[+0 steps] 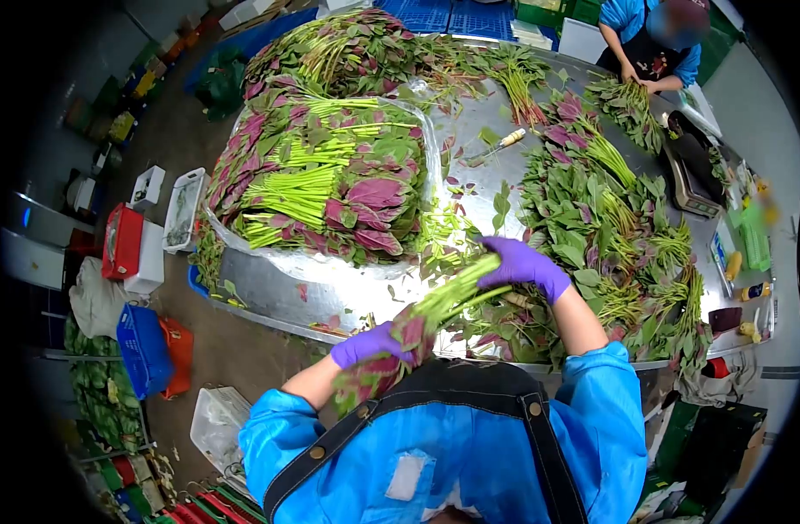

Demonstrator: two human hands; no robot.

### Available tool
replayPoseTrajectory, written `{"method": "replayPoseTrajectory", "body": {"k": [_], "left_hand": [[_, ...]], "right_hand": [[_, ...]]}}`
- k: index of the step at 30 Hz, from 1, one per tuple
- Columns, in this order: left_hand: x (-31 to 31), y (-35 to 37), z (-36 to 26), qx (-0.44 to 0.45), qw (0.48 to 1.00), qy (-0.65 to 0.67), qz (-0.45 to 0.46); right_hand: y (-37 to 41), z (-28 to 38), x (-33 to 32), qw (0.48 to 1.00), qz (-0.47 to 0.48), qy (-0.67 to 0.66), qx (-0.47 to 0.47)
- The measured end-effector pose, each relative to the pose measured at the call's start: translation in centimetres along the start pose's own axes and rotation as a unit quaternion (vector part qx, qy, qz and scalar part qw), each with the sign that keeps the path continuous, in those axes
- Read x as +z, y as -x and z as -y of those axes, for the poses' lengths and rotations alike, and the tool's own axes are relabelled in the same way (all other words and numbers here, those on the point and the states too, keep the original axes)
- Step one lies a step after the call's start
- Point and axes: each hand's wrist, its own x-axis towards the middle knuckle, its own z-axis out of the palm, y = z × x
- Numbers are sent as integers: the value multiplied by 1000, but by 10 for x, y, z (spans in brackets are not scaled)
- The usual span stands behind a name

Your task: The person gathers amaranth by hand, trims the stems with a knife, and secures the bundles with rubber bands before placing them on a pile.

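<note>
A bunch of amaranth (452, 293) with pale green stems and purple-red leaves lies slantwise between my hands, in front of my apron. My right hand (524, 265), in a purple glove, is closed around the cut stem end. Under the leafy end, my left hand (369, 346), gloved in purple too, grips the bunch; its fingers are partly hidden by leaves. Just beyond stands a big pile of amaranth bunches (299, 188) on a clear plastic sheet (330, 265). Loose amaranth (574, 231) is spread over the table to the right of my right hand.
The metal table (260, 278) carries a knife (511, 138), leaf scraps and a scale (692, 188). A co-worker (648, 44) at the far right holds greens. Left on the floor are a blue crate (144, 349), a red box (122, 240) and white boxes.
</note>
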Motion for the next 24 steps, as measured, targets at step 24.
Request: {"method": "replayPoseTrajectory", "body": {"k": [24], "left_hand": [[22, 12, -39, 66, 982, -154, -87]], "right_hand": [[7, 70, 109, 944, -146, -291, 60]]}}
